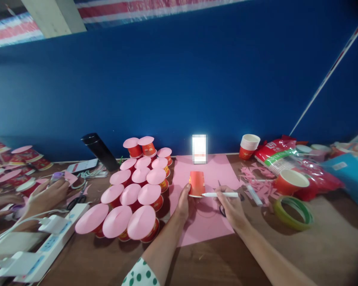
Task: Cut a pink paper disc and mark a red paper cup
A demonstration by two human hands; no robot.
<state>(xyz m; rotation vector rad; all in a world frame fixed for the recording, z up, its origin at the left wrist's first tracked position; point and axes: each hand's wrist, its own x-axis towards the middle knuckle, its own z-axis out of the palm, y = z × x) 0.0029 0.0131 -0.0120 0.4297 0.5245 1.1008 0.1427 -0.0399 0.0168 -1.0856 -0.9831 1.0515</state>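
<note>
My left hand is closed on the side of a red paper cup, which appears upside down over a pink paper sheet. My right hand grips a white pen, its tip close to the cup's lower edge. Dark-handled scissors show around the right fingers; whether they are held or lie beneath is unclear. A faint curved line runs across the paper below the cup. Left of the sheet stand several red cups topped with pink paper discs.
Right are stacked cups, pink scraps, a single cup, a tape roll and a red plastic package. Left are a power strip, a black bottle and another person's hands. A blue wall stands behind.
</note>
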